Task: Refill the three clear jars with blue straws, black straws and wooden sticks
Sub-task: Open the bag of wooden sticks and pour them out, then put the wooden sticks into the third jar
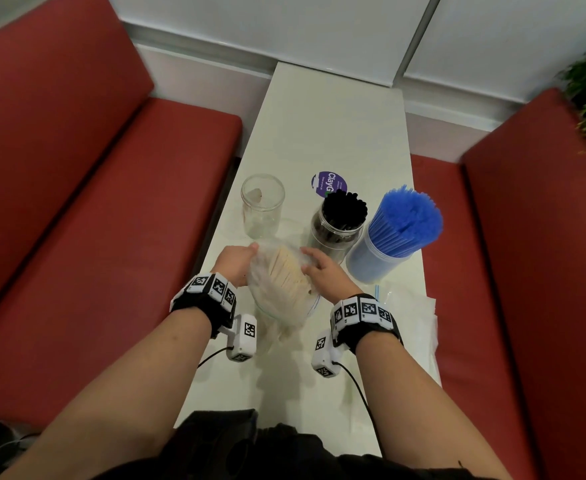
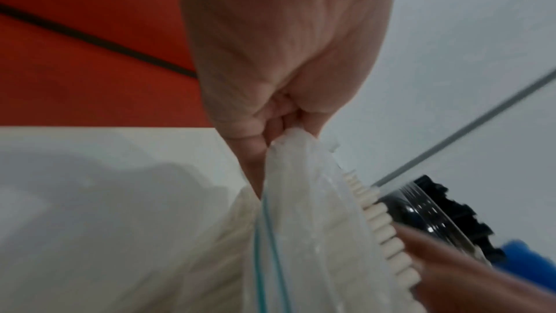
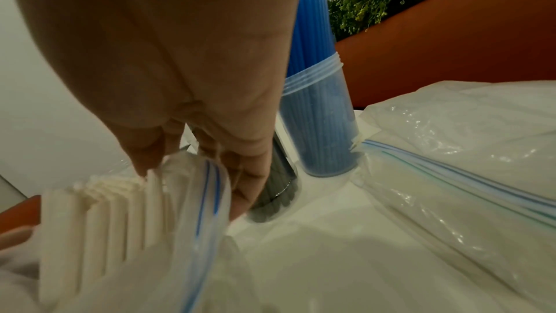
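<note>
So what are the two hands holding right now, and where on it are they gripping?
Both hold the zip bag of wooden sticks by its open mouth: left hand pinches one side of the rim, right hand the opposite side.

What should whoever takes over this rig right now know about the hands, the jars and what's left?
Left hand: pinches the left edge of the zip bag's mouth.
Right hand: grips the right edge of the same mouth, holding it open.
Wooden sticks: still in the bag, ends showing at the mouth, near the table's front.
Done: blue straws fill the right jar; black straws fill the middle jar.
Left: the empty jar, at back left, still needs the sticks; it holds only what looks like a small scrap.
Empty bags lie to the right.
</note>
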`<state>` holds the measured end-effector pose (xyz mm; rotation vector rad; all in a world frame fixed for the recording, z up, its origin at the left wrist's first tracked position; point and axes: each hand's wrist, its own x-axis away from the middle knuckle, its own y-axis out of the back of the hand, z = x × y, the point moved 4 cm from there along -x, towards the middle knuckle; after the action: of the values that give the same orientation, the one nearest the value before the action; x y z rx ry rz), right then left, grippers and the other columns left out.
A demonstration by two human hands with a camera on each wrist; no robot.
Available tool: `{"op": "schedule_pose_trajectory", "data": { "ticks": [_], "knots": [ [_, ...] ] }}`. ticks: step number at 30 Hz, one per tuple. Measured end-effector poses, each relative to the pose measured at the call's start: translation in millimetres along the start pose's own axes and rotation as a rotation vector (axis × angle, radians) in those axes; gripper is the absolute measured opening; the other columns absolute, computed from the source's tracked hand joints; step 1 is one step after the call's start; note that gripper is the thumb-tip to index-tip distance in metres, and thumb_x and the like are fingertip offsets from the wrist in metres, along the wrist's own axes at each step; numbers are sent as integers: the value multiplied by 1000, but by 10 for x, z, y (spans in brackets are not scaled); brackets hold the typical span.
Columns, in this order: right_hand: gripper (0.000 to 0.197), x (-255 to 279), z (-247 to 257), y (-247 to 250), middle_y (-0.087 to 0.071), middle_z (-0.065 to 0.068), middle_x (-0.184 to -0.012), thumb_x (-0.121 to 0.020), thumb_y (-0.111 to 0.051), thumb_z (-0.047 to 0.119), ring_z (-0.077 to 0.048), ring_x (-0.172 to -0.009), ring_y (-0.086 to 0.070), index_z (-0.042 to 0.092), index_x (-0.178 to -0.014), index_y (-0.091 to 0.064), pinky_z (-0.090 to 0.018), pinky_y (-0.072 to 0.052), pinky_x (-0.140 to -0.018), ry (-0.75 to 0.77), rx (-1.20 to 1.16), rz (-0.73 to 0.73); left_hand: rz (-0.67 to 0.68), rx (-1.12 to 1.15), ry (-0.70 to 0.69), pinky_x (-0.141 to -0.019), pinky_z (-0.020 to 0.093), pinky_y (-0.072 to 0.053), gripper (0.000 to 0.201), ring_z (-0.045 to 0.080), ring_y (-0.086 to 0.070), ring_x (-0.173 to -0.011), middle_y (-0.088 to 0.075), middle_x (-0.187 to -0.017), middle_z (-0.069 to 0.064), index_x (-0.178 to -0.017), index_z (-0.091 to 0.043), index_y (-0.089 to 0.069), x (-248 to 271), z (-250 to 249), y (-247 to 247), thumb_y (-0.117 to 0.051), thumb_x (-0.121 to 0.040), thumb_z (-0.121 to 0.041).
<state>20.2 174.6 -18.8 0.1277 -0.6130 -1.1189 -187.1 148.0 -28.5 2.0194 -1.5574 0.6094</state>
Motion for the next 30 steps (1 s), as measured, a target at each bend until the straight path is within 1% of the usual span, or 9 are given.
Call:
{"op": "schedule_pose_trajectory", "data": {
  "ticks": [3, 7, 9, 12, 16, 19, 24, 27, 30],
  "knots": [
    [36, 41, -132, -37, -66, -11, -117, -102, -48, 12, -22, -84, -68, 18, -137, -56, -42, -59, -85, -214, -23, 55, -23, 223, 111, -96, 53, -54, 41, 39, -66, -112, -66, -125, 22, -126, 3, -61, -22, 180, 49, -56, -102, -30],
    [22, 57, -181, -74, -69, -21, -115, -100, -54, 7, -37, -106, -68, 9, -119, -66, -57, -56, -94, -325, -174, -2, -1, 355, 122, -88, 49, -56, 39, 38, -66, -103, -66, -121, 23, -127, 6, -60, 13, 325, 39, -51, -105, -24],
    [15, 41, -146, -68, -68, -20, -97, -101, -54, 1, -32, -87, -71, 5, -110, -65, -50, -62, -82, -327, -347, -27, 76, 357, 85, -72, 40, -58, 33, 33, -64, -96, -67, -115, 17, -130, 0, -59, 41, 292, 20, -47, -104, -16],
    [15, 19, -6, -38, -59, -13, -77, -103, -45, -5, -17, -52, -64, 1, -105, -59, -30, -57, -48, -294, -639, -22, 181, 250, 31, -66, 38, -59, 55, 30, -64, -98, -64, -116, 9, -138, -36, -46, 84, 152, 31, -37, -97, 0],
    [20, 26, 80, -20, -65, -13, -79, -102, -46, -8, -19, -53, -64, 8, -109, -57, -29, -56, -48, -177, -718, -30, 278, -34, -14, -65, 39, -60, 56, 30, -69, -96, -67, -118, 7, -137, -35, -52, 164, 47, 22, -39, -95, -1],
    [33, 80, -14, -20, -66, -15, -100, -97, -49, -11, -21, -68, -67, 15, -114, -59, -30, -59, -57, -93, -528, -109, 244, -27, 18, -56, 37, -61, 26, 28, -73, -68, -67, -105, 14, -118, -19, -58, 181, 100, 49, -45, -101, -5],
    [40, 178, -21, 16, -62, -7, -127, -91, -49, -9, -23, -112, -59, 25, -94, -68, -40, -49, -99, 87, 32, -196, 216, 20, 34, -58, 38, -62, 19, 37, -68, -77, -57, -107, 20, -115, 3, -59, 134, 142, 58, -45, -103, -3],
    [34, 184, 95, 24, -63, -4, -129, -88, -53, 3, -10, -97, -56, 30, -94, -72, -29, -42, -91, 96, 185, -29, 185, 63, 45, -61, 40, -62, 14, 35, -69, -73, -58, -99, 18, -108, 2, -57, 118, 129, 32, -46, -104, -5],
    [30, 158, 117, 12, -56, -1, -131, -87, -67, 20, -14, -110, -54, 25, -117, -69, -24, -41, -84, -8, 348, 197, 152, 98, 50, -54, 37, -61, 11, 30, -70, -65, -60, -89, 14, -101, -3, -58, 90, 124, 10, -48, -101, 0]
  ]
}}
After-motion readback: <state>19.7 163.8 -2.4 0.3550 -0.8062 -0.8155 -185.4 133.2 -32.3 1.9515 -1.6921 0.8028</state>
